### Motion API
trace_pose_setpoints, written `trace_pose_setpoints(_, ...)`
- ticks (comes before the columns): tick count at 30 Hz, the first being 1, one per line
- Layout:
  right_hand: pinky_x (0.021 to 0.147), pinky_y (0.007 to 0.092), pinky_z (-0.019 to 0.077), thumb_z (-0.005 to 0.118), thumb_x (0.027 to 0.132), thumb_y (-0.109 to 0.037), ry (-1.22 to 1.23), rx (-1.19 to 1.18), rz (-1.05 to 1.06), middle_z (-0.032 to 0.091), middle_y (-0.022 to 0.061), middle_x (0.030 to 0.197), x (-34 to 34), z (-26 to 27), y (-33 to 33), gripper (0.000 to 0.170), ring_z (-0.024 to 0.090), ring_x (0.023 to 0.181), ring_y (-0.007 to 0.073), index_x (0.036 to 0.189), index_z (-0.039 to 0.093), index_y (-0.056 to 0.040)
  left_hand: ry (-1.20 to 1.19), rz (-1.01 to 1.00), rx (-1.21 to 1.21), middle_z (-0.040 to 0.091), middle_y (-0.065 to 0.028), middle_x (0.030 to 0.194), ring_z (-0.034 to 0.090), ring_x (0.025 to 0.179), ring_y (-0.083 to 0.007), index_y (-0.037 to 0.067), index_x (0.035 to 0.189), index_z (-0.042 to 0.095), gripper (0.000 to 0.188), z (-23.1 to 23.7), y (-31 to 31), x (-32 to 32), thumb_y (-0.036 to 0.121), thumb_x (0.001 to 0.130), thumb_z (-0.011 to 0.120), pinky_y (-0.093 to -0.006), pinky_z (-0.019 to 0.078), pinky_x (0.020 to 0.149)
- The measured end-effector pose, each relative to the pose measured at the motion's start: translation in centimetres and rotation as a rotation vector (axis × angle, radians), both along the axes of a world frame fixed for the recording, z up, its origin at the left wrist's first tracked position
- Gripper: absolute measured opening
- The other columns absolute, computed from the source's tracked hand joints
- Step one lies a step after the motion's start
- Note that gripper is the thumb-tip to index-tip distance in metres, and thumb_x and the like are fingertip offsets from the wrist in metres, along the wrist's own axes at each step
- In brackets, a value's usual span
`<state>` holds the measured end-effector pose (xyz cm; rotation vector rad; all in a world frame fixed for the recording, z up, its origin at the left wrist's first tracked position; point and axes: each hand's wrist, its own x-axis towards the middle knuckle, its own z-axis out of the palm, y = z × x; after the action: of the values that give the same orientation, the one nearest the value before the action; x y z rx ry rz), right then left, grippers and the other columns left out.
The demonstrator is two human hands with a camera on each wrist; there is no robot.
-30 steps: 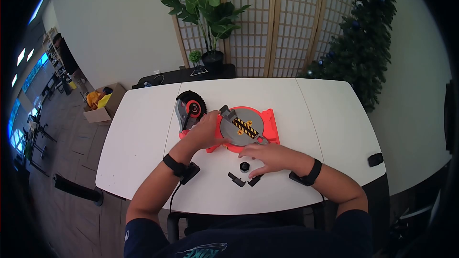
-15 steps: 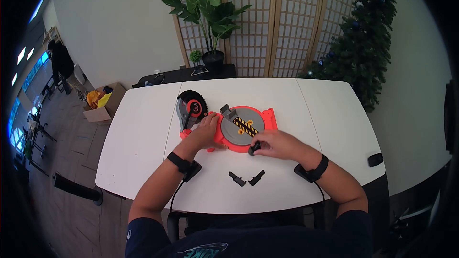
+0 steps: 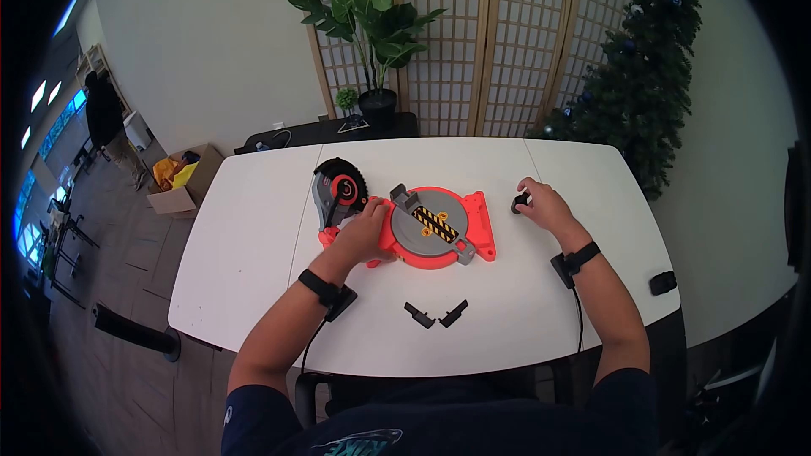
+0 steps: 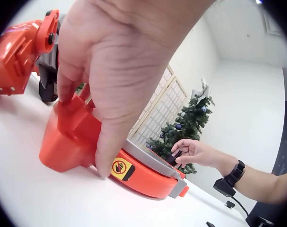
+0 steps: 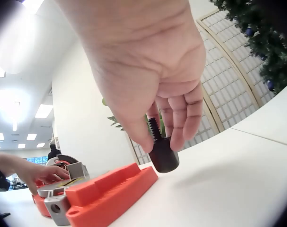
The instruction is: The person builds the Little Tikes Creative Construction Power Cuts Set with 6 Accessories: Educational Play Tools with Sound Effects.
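- The left hand (image 3: 363,232) grips the left end of a bright red plastic base (image 3: 481,224), thumb against its near wall and fingers over the top; the hold looks meant to steady it on the white tabletop (image 3: 236,262).
- That base lies flat in front of the person, framing a round grey plastic turntable (image 3: 407,241) with a yellow-and-black striped strip (image 3: 435,224) across it. Lying flat, it probably sits stable with only light pressure.
- The right hand (image 3: 547,205) has a narrow grip, thumb and fingertips pinching a black plastic knob with a ridged, screw-like shaft (image 5: 164,153).
- The knob is held to the right of the base, well apart from it, shaft up and broad head down, perhaps because that head gives a flat end to stand on. Whether it touches the tabletop, I cannot tell.
- A grey-and-red plastic saw unit with a black toothed disc (image 3: 323,203) lies just left of the base; the left hand hides whether the 2 are joined.
- 2 small black plastic pieces (image 3: 420,315) lie near the table's near edge, angled like a V, untouched and seemingly set within easy reach.
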<state>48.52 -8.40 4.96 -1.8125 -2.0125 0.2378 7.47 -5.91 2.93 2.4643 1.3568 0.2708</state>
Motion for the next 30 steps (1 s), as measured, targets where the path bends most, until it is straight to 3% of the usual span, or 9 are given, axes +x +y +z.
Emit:
trace_pose_setpoints(9,0.084,0.0430,0.0549,0.077,0.084,-0.017,-0.080,-0.135,-0.098,0.067,0.0156,0.103,-0.5,-0.5,0.0,0.035,0.067,0.099,0.0325,0.114,0.060,-0.0084,-0.014,-0.008,0.027,0.037,-0.0161,0.156,0.053,0.133,-0.0373,0.000,0.145,0.041,0.111,-0.1,0.0,-0.2,0.034,0.055,0.096,-0.0428,0.0506,0.106)
trace_pose_setpoints(11,0.088,0.0425,0.0535,0.077,0.085,-0.020,-0.265,0.195,-0.064,0.062,0.0157,0.115,-1.5,-0.7,-0.6,0.035,0.062,0.106,0.0338,0.113,0.061,-0.0071,-0.022,-0.012,0.036,0.037,-0.0162,0.155,0.053,0.133,-0.0375,0.000,0.145,0.041,0.111,-0.1,0.0,-0.2,0.034,0.055,0.096,-0.0427,0.0508,0.106)
trace_pose_setpoints(14,0.092,0.0435,0.0524,0.077,0.085,-0.024,-0.103,0.249,0.137,0.056,0.0140,0.121,-3.0,-1.4,0.0,0.036,0.059,0.111,0.0338,0.111,0.062,-0.0053,-0.016,-0.003,0.032,0.037,-0.0164,0.155,0.053,0.132,-0.0378,0.000,0.145,0.041,0.110,-0.3,-0.1,-0.1,0.034,0.056,0.095,-0.0424,0.0512,0.106)
trace_pose_setpoints(18,0.108,0.0433,0.0459,0.083,0.080,-0.039,-0.034,-0.033,0.320,0.046,0.0204,0.145,-6.2,-1.1,-1.1,0.074,0.049,0.132,0.0393,0.138,0.053,-0.0036,-0.025,0.011,0.049,0.037,-0.0175,0.156,0.054,0.131,-0.0386,-0.001,0.145,0.040,0.108,-0.6,-0.1,0.1,0.032,0.058,0.094,-0.0423,0.0515,0.105)
trace_pose_setpoints(19,0.108,0.0433,0.0459,0.083,0.080,-0.039,-0.034,-0.034,0.320,0.046,0.0204,0.145,-6.8,-0.8,-1.3,0.074,0.049,0.132,0.0393,0.138,0.053,-0.0036,-0.035,0.017,0.029,0.036,-0.0179,0.156,0.054,0.131,-0.0388,-0.001,0.145,0.040,0.107,-0.5,-0.2,0.1,0.031,0.058,0.094,-0.0422,0.0515,0.105)
trace_pose_setpoints(21,0.117,0.0440,0.0373,0.089,0.071,-0.047,-0.015,-0.197,0.373,0.027,0.0244,0.161,-7.4,-0.4,-1.6,0.104,0.033,0.146,0.0425,0.152,0.038,-0.0073,-0.033,0.018,0.042,0.036,-0.0186,0.157,0.055,0.131,-0.0391,-0.001,0.146,0.039,0.107,-0.7,-0.3,0.1,0.031,0.059,0.093,-0.0422,0.0515,0.105)
trace_pose_setpoints(24,0.118,0.0450,0.0366,0.095,0.060,-0.046,-0.076,-0.255,0.388,0.017,0.0258,0.164,-7.2,-0.8,-0.7,0.126,0.028,0.149,0.0433,0.158,0.025,-0.0097,-0.011,0.021,0.064,0.034,-0.0197,0.159,0.054,0.131,-0.0390,-0.001,0.147,0.037,0.109,-1.2,-0.2,0.2,0.030,0.059,0.093,-0.0421,0.0509,0.106)
trace_pose_setpoints(27,0.118,0.0454,0.0363,0.097,0.055,-0.040,-0.213,-0.295,0.458,0.016,0.0268,0.163,-7.1,-0.3,-0.2,0.131,0.025,0.150,0.0438,0.159,0.022,-0.0112,0.031,0.037,0.071,0.034,-0.0206,0.160,0.053,0.132,-0.0392,-0.001,0.149,0.035,0.113,-1.1,-0.2,0.4,0.031,0.058,0.093,-0.0422,0.0490,0.108)
trace_pose_setpoints(30,0.119,0.0453,0.0362,0.096,0.054,-0.033,-0.129,-0.320,0.450,0.018,0.0269,0.161,-7.4,-0.5,0.2,0.128,0.024,0.149,0.0443,0.157,0.023,-0.0115,0.082,0.064,0.044,0.033,-0.0209,0.160,0.051,0.134,-0.0406,0.001,0.152,0.033,0.116,0.0,-0.7,0.8,0.032,0.058,0.093,-0.0424,0.0466,0.111)
